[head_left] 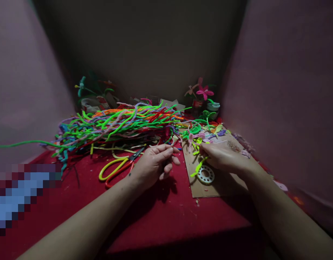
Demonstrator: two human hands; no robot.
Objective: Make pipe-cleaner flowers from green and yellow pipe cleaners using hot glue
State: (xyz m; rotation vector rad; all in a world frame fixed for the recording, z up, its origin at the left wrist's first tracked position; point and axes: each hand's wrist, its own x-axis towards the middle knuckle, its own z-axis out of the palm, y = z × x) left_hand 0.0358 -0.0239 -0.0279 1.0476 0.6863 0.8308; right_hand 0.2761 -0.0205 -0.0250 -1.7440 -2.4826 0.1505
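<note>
Between thumb and forefinger, my left hand (158, 162) pinches a small bunch of cream-tipped flower stamens (175, 138), heads upward; its other fingers curl loosely below. Over the cardboard, my right hand (220, 156) has its fingers drawn together at a yellow-green pipe cleaner piece (198, 141), its fingertips partly hidden. Another yellow-green pipe cleaner piece (199, 167) lies just below that hand, beside a white ring with holes (205, 174). Scissors (114, 169) with yellow and red handles rest left of my left hand, blades pointing away.
A big heap of coloured pipe cleaners (123, 124) spreads across the back left of the red-covered table (166, 224). The cardboard sheet (200, 189) carries several pipe cleaner petals. Behind it stands a pink pipe cleaner flower (205, 92). Walls close in on both sides.
</note>
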